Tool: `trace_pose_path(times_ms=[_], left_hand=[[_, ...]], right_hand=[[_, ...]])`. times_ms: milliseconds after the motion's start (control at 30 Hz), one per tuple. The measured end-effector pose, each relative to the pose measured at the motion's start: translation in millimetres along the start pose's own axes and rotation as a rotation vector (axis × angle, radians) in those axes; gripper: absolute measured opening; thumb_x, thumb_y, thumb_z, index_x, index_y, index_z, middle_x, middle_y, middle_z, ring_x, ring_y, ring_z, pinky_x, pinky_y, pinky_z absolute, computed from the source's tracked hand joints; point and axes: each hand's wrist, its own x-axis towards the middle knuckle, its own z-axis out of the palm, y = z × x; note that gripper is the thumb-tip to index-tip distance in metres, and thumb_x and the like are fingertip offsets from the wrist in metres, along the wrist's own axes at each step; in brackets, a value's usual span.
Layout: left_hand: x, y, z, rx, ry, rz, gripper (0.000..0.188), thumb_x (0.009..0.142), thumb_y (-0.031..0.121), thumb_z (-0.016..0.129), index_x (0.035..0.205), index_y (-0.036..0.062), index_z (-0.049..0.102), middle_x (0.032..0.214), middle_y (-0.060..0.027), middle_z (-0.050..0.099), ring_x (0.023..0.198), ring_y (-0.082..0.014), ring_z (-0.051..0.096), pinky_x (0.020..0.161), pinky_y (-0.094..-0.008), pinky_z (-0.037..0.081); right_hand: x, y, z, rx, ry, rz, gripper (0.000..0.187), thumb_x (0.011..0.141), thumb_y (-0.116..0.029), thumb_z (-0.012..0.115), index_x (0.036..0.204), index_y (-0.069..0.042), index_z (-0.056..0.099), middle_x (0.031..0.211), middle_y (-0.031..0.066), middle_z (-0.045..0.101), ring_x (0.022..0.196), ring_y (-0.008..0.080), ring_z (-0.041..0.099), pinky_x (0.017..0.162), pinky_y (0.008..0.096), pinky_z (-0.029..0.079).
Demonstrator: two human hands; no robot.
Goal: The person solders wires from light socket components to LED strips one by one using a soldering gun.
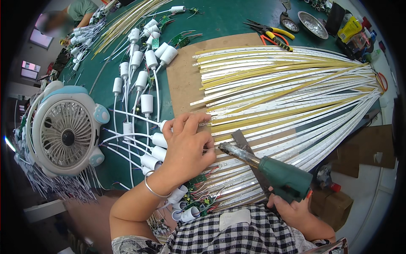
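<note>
Two bare hands over a fan of white and yellow strips (275,76), spread across a brown board (182,84) on the green bench (228,21). Left hand (188,148) at the strips' left ends, fingers bent; whether pinched on a strip, cannot tell. Right hand (292,211) with fingers clamped around a green gun-shaped tool (285,175), metal tip just beside the left hand. Dark flat bar (258,175) across the strips, crossed by the barrel. Tight room at left: white lamp caps (160,140) crowding the wrist, then a white-and-blue fan (67,135). Bare board beyond the upper strip ends; open green past its far edge, between circuit boards (184,39) and yellow-handled pliers (272,34). Strips narrowing to a bunch at right. Cardboard boxes (366,146) on the pale floor (368,186); upper left, another person (82,10).
</note>
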Motion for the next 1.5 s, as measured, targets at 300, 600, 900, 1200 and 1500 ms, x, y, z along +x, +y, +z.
trace_pose_path(times_ms=[300, 600, 900, 1200, 1500], left_hand=[[-0.1, 0.9, 0.6, 0.004, 0.0, -0.012, 0.006, 0.061, 0.011, 0.067, 0.061, 0.0112, 0.061, 0.12, -0.0037, 0.053, 0.116, -0.0284, 0.041, 0.094, -0.0464, 0.023], [-1.4, 0.3, 0.6, 0.009, 0.011, -0.003, 0.006, 0.062, 0.01, 0.068, 0.062, 0.0116, 0.062, 0.12, -0.0041, 0.053, 0.117, -0.0299, 0.04, 0.095, -0.0465, 0.023], [-1.7, 0.0, 0.7, 0.012, 0.018, 0.011, 0.007, 0.062, 0.01, 0.068, 0.063, 0.0112, 0.061, 0.12, -0.0045, 0.053, 0.118, -0.0311, 0.04, 0.095, -0.0472, 0.023], [-1.7, -0.1, 0.9, 0.011, 0.019, 0.016, 0.007, 0.062, 0.01, 0.068, 0.063, 0.0116, 0.061, 0.12, -0.0047, 0.052, 0.119, -0.032, 0.039, 0.096, -0.0486, 0.022], [-1.8, 0.1, 2.8, 0.012, 0.027, 0.019, 0.007, 0.061, 0.011, 0.068, 0.062, 0.0119, 0.061, 0.12, -0.0039, 0.053, 0.119, -0.0314, 0.04, 0.096, -0.0481, 0.022]], right_hand=[[0.3, -1.4, -0.3, -0.006, 0.025, -0.084, 0.036, 0.085, 0.001, 0.053, 0.121, 0.004, 0.045, 0.11, 0.0151, 0.056, 0.075, 0.0189, 0.062, 0.066, 0.0312, 0.052], [-2.1, 1.0, -3.2, -0.075, -0.037, -0.075, 0.038, 0.086, 0.002, 0.051, 0.123, 0.004, 0.044, 0.115, 0.016, 0.056, 0.076, 0.0192, 0.062, 0.069, 0.0317, 0.052], [-2.4, 1.6, -3.9, -0.129, -0.051, -0.056, 0.036, 0.086, 0.002, 0.051, 0.122, 0.005, 0.045, 0.113, 0.0156, 0.057, 0.076, 0.019, 0.062, 0.069, 0.0319, 0.051], [-0.9, 1.2, -2.9, -0.132, -0.034, -0.099, 0.036, 0.087, 0.002, 0.051, 0.122, 0.004, 0.045, 0.114, 0.0154, 0.056, 0.074, 0.0188, 0.061, 0.068, 0.0309, 0.051], [2.4, 1.9, -2.9, -0.116, -0.039, -0.149, 0.036, 0.086, 0.001, 0.051, 0.122, 0.004, 0.044, 0.115, 0.0159, 0.055, 0.074, 0.02, 0.061, 0.065, 0.0322, 0.052]])
